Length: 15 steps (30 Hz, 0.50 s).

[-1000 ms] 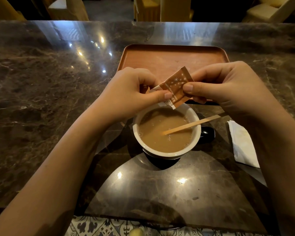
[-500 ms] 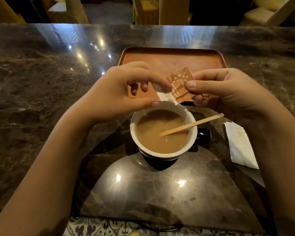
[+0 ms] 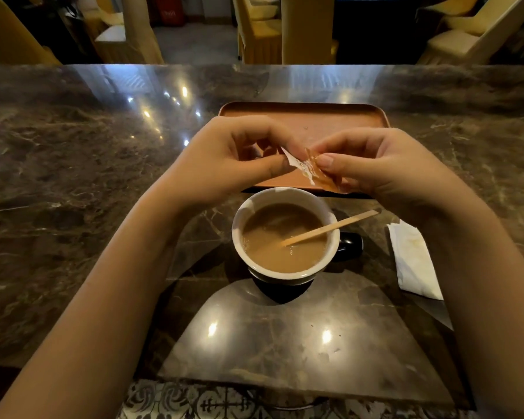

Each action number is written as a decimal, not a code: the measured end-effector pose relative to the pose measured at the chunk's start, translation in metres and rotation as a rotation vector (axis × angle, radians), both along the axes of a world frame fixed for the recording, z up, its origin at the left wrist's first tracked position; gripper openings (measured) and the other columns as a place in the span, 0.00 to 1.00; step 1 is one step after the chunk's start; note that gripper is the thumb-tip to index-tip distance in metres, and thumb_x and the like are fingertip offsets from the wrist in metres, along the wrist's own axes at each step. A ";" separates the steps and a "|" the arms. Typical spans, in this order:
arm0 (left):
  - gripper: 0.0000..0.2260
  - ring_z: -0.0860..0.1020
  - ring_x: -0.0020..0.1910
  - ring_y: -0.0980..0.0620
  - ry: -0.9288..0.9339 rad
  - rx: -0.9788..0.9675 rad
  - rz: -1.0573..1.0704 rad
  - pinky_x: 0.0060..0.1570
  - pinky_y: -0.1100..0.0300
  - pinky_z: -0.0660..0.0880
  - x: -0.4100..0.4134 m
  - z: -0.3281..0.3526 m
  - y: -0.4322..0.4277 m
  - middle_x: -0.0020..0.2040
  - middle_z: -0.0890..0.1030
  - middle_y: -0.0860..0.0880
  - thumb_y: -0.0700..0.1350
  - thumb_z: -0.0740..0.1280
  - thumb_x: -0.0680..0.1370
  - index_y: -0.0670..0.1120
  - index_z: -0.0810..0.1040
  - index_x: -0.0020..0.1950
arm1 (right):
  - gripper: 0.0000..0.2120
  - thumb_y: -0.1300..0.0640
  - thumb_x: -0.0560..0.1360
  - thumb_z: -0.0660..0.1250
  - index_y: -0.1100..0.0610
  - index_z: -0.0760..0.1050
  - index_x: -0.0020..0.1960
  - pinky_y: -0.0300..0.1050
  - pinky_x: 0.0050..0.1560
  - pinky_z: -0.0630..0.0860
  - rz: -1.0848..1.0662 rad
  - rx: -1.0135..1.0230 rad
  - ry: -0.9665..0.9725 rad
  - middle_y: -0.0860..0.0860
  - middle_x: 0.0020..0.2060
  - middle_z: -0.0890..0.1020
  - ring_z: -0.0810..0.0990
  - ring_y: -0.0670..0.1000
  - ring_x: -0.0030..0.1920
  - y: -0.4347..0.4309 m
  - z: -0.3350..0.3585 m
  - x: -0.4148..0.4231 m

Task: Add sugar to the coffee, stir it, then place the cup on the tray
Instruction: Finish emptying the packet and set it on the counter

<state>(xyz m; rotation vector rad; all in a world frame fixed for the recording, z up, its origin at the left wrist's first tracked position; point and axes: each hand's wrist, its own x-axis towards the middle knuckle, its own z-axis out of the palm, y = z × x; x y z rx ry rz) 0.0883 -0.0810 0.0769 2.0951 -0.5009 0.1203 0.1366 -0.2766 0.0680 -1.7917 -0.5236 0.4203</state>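
Observation:
A dark cup with a white inside (image 3: 285, 234) stands on the marble table, full of milky coffee, its handle pointing right. A wooden stir stick (image 3: 330, 227) leans in it, out over the right rim. Just beyond the cup lies an empty brown tray (image 3: 303, 122). Above the cup's far rim, both hands pinch a small brown and white sugar packet (image 3: 310, 170): my left hand (image 3: 224, 158) grips its white left end, my right hand (image 3: 372, 161) its brown right part. The packet is tilted, its lower corner down to the right.
A white folded napkin (image 3: 412, 258) lies right of the cup, partly under my right forearm. The glossy marble table (image 3: 73, 176) stretches wide to both sides. Chairs and covered furniture stand beyond its far edge.
The hands have drawn closer together over the packet and turned it more edge-on. The cup, stick and tray have not moved on the table; the camera has tilted up a little.

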 end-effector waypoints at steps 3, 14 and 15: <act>0.11 0.80 0.48 0.50 0.010 -0.077 0.024 0.48 0.53 0.79 -0.004 0.010 -0.004 0.47 0.80 0.53 0.38 0.66 0.72 0.48 0.77 0.53 | 0.09 0.55 0.63 0.69 0.54 0.80 0.42 0.35 0.35 0.78 -0.003 0.109 0.056 0.47 0.35 0.84 0.81 0.45 0.36 -0.004 0.013 -0.001; 0.08 0.82 0.46 0.46 0.187 -0.616 0.280 0.46 0.57 0.81 -0.049 0.032 -0.037 0.47 0.84 0.49 0.48 0.68 0.70 0.52 0.80 0.49 | 0.10 0.63 0.68 0.68 0.65 0.75 0.48 0.37 0.34 0.80 -0.079 0.438 0.204 0.56 0.36 0.83 0.83 0.50 0.34 0.004 0.036 -0.043; 0.07 0.83 0.45 0.48 0.177 -0.622 0.298 0.44 0.58 0.81 -0.053 0.034 -0.039 0.46 0.85 0.49 0.45 0.68 0.71 0.50 0.80 0.48 | 0.07 0.64 0.69 0.68 0.64 0.75 0.47 0.38 0.35 0.81 -0.099 0.441 0.188 0.55 0.35 0.83 0.83 0.50 0.34 0.005 0.035 -0.049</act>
